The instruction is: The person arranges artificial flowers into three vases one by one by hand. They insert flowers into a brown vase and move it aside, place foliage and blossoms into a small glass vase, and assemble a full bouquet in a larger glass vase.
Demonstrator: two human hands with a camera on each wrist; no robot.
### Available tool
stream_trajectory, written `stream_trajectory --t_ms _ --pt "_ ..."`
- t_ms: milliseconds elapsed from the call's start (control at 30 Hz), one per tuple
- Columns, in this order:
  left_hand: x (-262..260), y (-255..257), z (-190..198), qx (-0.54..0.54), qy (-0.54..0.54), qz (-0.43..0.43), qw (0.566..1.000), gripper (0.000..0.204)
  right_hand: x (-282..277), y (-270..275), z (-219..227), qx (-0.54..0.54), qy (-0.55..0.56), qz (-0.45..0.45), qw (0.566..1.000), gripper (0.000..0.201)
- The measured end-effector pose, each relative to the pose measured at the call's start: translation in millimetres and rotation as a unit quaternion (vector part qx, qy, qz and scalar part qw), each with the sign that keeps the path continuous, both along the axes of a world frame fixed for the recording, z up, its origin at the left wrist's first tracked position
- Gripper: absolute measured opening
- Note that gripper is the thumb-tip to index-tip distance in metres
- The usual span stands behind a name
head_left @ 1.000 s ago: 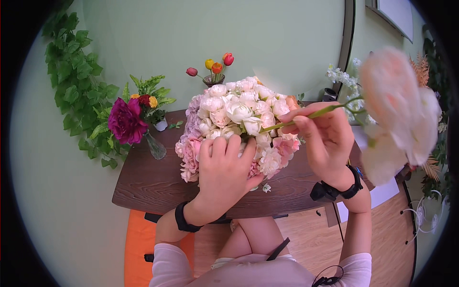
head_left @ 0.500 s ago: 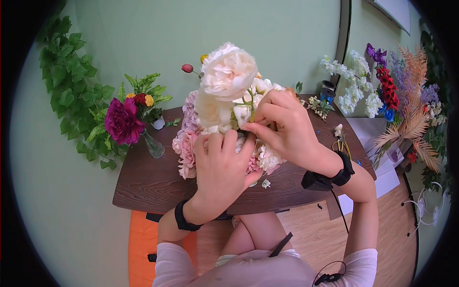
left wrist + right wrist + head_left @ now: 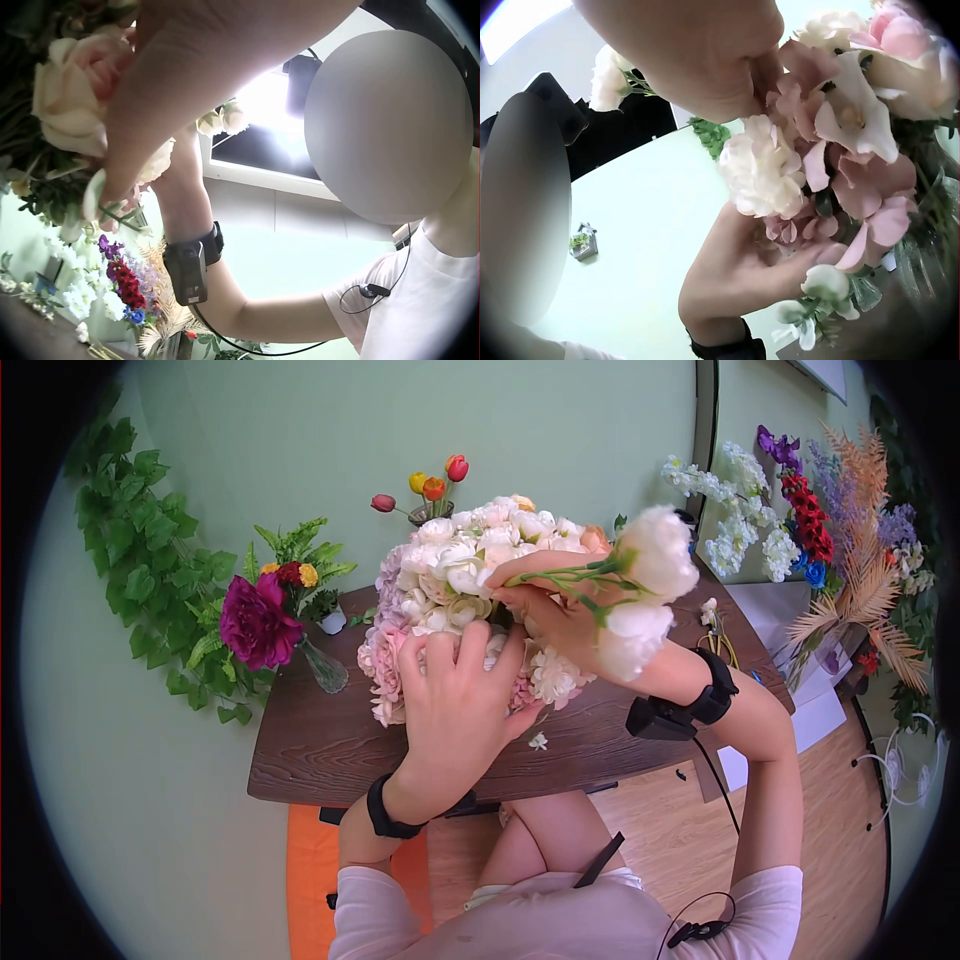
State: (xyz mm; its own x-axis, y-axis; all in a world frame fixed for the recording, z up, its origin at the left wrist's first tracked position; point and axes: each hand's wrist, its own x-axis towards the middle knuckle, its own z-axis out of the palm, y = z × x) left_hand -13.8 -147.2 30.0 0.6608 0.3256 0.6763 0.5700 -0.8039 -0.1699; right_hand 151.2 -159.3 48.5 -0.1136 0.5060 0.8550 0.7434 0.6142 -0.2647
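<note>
A large bouquet of white, pink and lilac artificial flowers stands on the dark wooden table. My left hand grips its front, fingers spread and bent over the blooms, and its thumb shows under pink petals in the right wrist view. My right hand pinches the green stem of a white flower spray over the bouquet's right side. The spray's heads point right, back over that wrist, and the stem's lower end is hidden by the fingers. A pale pink rose lies beside the left hand in its wrist view.
Left stands a glass vase with a magenta flower. Tulips rise behind the bouquet. A small fallen blossom lies near the front edge. Tall mixed flowers stand at the right; ivy hangs on the left wall.
My right hand has brought the spray from the right to the bouquet. Its heads first swung up over the blooms, then tipped back right. My left hand stays on the bouquet.
</note>
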Motion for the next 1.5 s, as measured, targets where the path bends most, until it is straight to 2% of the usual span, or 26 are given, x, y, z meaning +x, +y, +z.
stream_trajectory --t_ms 67,100,133,200,267,333,367,400,467,500,533,600,633,800,1000,1067,1200,1267,1300,1400,1433,1467,1500 --pt "-1.4 0.4 -0.7 0.007 0.014 0.0 1.0 0.057 2.5 11.6 -15.8 0.014 0.056 0.044 0.997 0.009" --pt "-1.6 1.0 -1.8 0.006 0.016 -0.001 1.0 0.057 2.1 -3.4 1.0 -0.012 -0.014 0.038 0.999 0.013" --pt "-1.5 1.9 -3.2 0.02 0.01 -0.011 1.0 0.057 1.8 -6.5 5.7 -0.013 -0.012 0.037 0.999 0.013" --pt "-3.1 1.7 -3.2 0.033 0.005 -0.021 0.999 0.057 1.9 -9.6 9.6 -0.024 -0.016 0.08 0.996 0.028" --pt "-6.1 -0.5 0.7 0.025 0.052 -0.009 0.998 0.047 -0.2 -7.2 6.0 -0.018 -0.005 0.056 0.998 0.026" --pt "-7.0 6.2 -7.4 0.019 0.063 -0.008 0.998 0.052 -1.1 -0.6 1.5 -0.04 0.041 0.092 0.994 0.027" --pt "-6.9 8.5 -10.2 0.014 0.071 -0.005 0.997 0.057 0.4 -1.9 2.6 0.049 -0.029 0.0 0.998 0.02" --pt "-6.8 8.2 -9.4 0.015 0.074 -0.007 0.997 0.057 0.6 -1.4 4.6 0.049 -0.026 -0.003 0.998 0.02" --pt "-5.3 8.1 -6.2 0.02 0.085 0.017 0.996 0.052 3.3 2.1 9.0 0.058 -0.076 -0.068 0.993 0.01" --pt "-2.9 9.9 -4.0 0.054 0.071 0.002 0.996 0.048 2.4 4.1 11.8 0.043 -0.055 -0.073 0.995 0.007" --pt "-1.4 9.3 -1.8 0.038 0.072 0.002 0.997 0.044 1.4 3.3 15.6 0.042 -0.053 -0.074 0.995 0.007" --pt "-1.7 12.2 2.2 0.044 0.069 -0.014 0.997 0.039 -0.3 -0.6 25.2 -0.095 0.042 -0.036 0.994 0.018" --pt "-2.7 14.6 3.7 0.044 0.071 -0.014 0.996 0.039 1.1 0.7 28.0 -0.092 0.049 -0.043 0.994 0.026" --pt "-6.5 25.4 10.9 0.034 0.09 -0.065 0.993 0.031 4.5 5.9 33.6 -0.112 0.019 -0.059 0.992 0.028" --pt "-8.9 27.3 14.6 0.025 0.105 -0.067 0.992 0.029 1.9 5.2 26.0 -0.125 -0.044 -0.106 0.985 0.022" --pt "-9.8 29.3 14.7 0.023 0.104 -0.072 0.992 0.029 2.2 7.6 24.0 -0.065 -0.075 -0.104 0.99 0.018" --pt "-15.5 33.1 15.4 0.007 0.086 -0.086 0.993 0.029 7.0 5.1 26.8 -0.093 -0.129 -0.118 0.98 0.014" --pt "-19.9 34.0 18.6 -0.007 0.09 -0.078 0.993 0.033 10.6 14.8 15.7 0.081 -0.043 0.015 0.996 0.011" --pt "-21.7 35.8 18.3 -0.001 0.061 -0.088 0.994 0.032 13.6 11.2 16.7 0.016 -0.096 -0.029 0.995 0.009" --pt "-30.4 38.0 9.5 0.008 0.019 -0.089 0.996 0.034 15.6 14.3 12.8 0.047 -0.102 -0.023 0.993 0.01" --pt "-33.9 36.2 1.1 0.011 -0.045 -0.122 0.991 0.034 15.2 8.5 16.3 -0.063 -0.071 -0.012 0.995 0.011" --pt "-38.1 35.6 -8.7 0.015 -0.108 -0.154 0.982 0.034 13.9 9.3 16.0 -0.061 -0.073 -0.008 0.995 0.011" --pt "-45.7 39.4 -24.2 0.098 -0.15 -0.185 0.966 0.03 12.7 11.1 15.8 -0.049 -0.067 -0.016 0.996 0.01"
